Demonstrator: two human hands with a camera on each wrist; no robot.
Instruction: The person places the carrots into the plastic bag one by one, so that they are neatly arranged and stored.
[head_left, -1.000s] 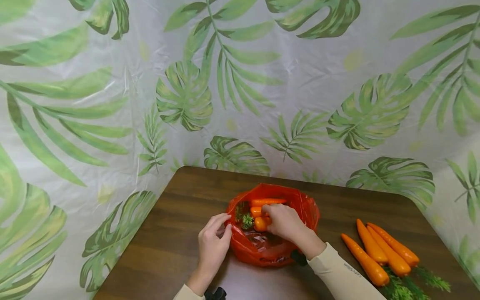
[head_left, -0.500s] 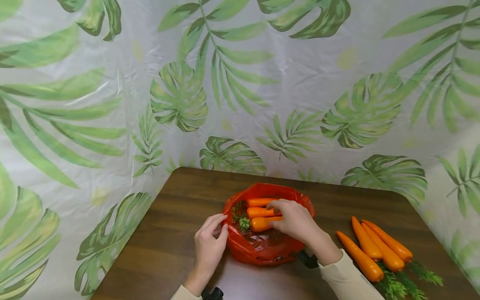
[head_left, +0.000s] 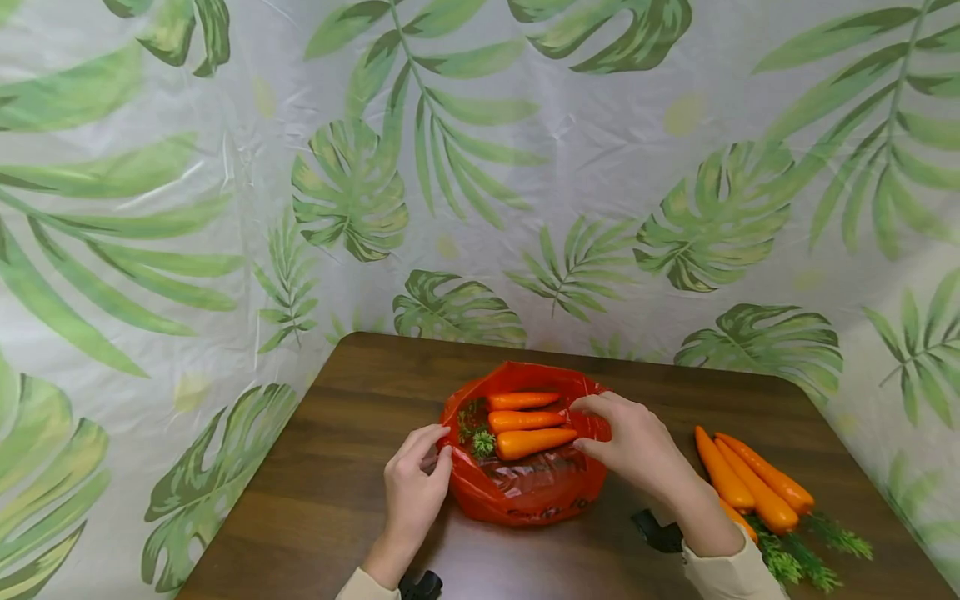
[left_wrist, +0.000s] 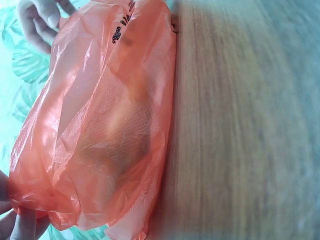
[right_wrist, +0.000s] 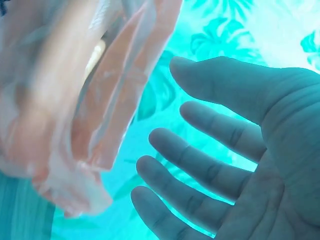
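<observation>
A red plastic bag stands with its mouth spread on the table. Inside lie 3 orange carrots side by side, tips to the right, with green tops at their left. My left hand pinches the bag's left rim between thumb and fingers; the left wrist view shows these fingers at the edge of the film. My right hand is over the bag's right rim, thumb and fingers apart. In the right wrist view its fingers are spread beside the bag, holding nothing.
Several more carrots with leafy green tops lie in a bunch on the right of the brown wooden table. A leaf-patterned sheet hangs behind the table.
My right hand has let go of the nearest carrot in the bag and drawn back to the right, uncovering all the carrots there. My left hand keeps its hold on the rim.
</observation>
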